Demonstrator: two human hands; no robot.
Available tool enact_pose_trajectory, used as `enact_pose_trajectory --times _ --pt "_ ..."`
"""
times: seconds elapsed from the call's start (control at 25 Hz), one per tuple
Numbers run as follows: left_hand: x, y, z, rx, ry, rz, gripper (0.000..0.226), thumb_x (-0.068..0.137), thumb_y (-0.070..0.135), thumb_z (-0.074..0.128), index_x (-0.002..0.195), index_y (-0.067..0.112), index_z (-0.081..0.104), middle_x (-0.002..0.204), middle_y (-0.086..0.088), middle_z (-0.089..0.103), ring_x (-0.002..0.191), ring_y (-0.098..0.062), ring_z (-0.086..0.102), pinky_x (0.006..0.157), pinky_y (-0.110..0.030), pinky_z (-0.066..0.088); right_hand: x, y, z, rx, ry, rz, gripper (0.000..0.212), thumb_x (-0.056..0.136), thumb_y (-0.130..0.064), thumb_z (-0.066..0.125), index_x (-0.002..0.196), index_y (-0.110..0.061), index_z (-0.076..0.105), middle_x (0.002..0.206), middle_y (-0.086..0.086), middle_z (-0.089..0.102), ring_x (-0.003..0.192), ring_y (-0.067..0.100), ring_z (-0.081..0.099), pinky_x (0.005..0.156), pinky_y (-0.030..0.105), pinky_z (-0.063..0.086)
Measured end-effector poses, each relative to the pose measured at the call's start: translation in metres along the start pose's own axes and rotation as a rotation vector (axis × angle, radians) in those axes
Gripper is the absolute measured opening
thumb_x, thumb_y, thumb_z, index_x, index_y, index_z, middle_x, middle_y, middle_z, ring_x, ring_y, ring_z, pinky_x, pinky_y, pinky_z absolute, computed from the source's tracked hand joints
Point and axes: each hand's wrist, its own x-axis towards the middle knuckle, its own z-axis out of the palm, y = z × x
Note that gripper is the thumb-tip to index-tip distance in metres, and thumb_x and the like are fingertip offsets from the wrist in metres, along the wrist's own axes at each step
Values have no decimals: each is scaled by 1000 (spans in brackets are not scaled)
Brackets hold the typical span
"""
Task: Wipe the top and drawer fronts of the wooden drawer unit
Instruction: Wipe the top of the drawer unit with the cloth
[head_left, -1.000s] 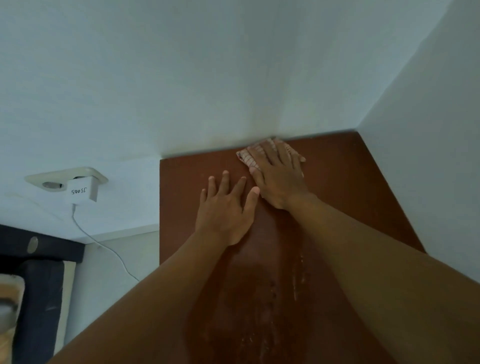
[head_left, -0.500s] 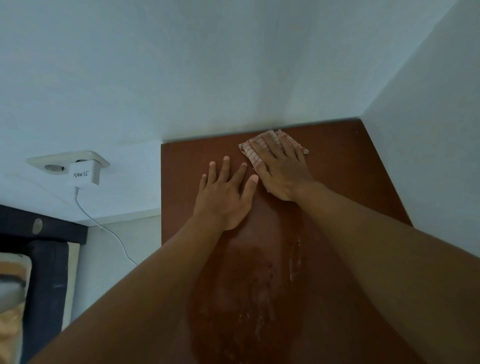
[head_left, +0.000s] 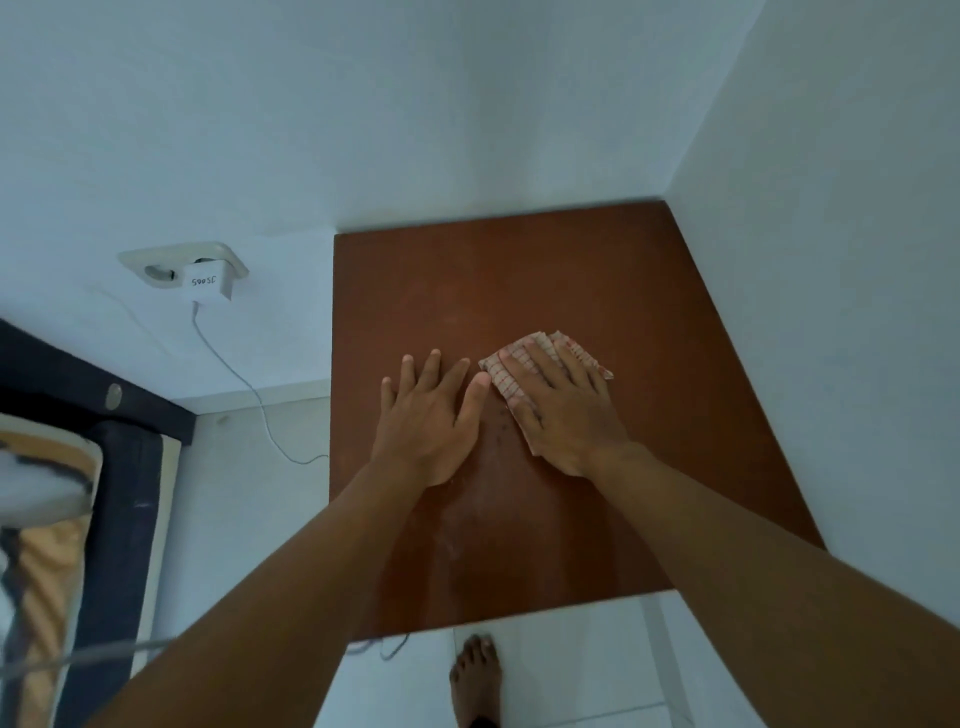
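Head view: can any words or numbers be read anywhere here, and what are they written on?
"JS085": handwritten, upside down from this angle, on the white charger plugged into the wall socket; the first letter is not certain.
No other text can be seen; the cloth bears only a red grid.

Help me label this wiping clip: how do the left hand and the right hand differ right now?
The left hand lies bare on the wooden top; the right hand presses a checked cloth against it. The left hand's fingers are spread apart; the right hand's lie closer together over the cloth. Both hands are flat, palm down, fingers straight, side by side on the top.
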Motion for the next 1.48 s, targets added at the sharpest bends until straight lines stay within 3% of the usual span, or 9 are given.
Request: enact_pose_trajectory --times 0.12,0.28,0.44,0.52,0.72,0.88,1.04,1.28,1.48 --pt "-50 12 10 -10 7 -6 83 90 73 -2 160 36 25 171 1 10 158 -27 -5 124 -53 -5 -66 2 25 -7 27 -41 60 104 -55 21 162 -42 13 173 -8 3 160 22 -6 128 50 5" --pt "-119 27 23 -60 19 -24 80 91 71 2 159 37 27 171 0 12 158 -28 -5 124 -53 -4 -158 8 63 -6 101 -78 59 100 -50 30 157 -36 36 169 -4 29 157 29 20 123 53 27" --pt "-173 31 38 -77 22 -33 89 85 77 -4 158 37 28 171 0 14 158 -30 -3 124 -56 -2 -229 23 91 51 191 -171 62 90 -4 64 147 -28 55 156 -3 50 148 30 40 117 48 41" --pt "-189 29 42 -69 22 -47 94 81 79 -6 158 37 28 170 0 15 158 -30 -2 124 -56 -1 -275 40 115 138 119 -125 70 85 9 66 136 -38 61 141 -12 61 135 21 55 104 42 55" --pt "-205 25 36 -12 17 -70 101 77 83 -10 160 36 25 171 0 11 158 -28 -5 123 -55 -4 -343 63 136 175 88 -44 53 102 -10 45 145 -40 52 146 -12 59 138 15 52 109 36 51" --pt "-202 27 24 21 6 -81 103 74 84 -11 160 37 23 171 0 9 158 -28 -7 123 -56 -4 -298 37 72 432 167 -19 45 106 -37 31 144 -38 55 143 -20 59 132 5 52 111 27 45" --pt "-178 27 -8 27 29 -79 95 80 82 -7 159 39 23 171 1 8 158 -29 -6 123 -59 -1 -220 2 8 454 330 -27 45 107 -23 48 151 -28 50 148 -3 58 133 18 52 111 29 42" --pt "-102 3 -62 41 95 -73 84 88 78 0 159 39 23 171 4 7 158 -26 -6 122 -59 -2 -84 -48 -69 421 389 -81 45 108 -27 45 153 -32 46 151 -7 55 134 19 51 111 38 45" --pt "4 -34 -88 12 34 -60 74 96 73 8 160 39 23 171 2 7 158 -26 -6 123 -57 0 69 -65 -82 380 377 -96 48 103 -26 47 151 -26 51 151 -2 56 137 26 51 115 41 41"
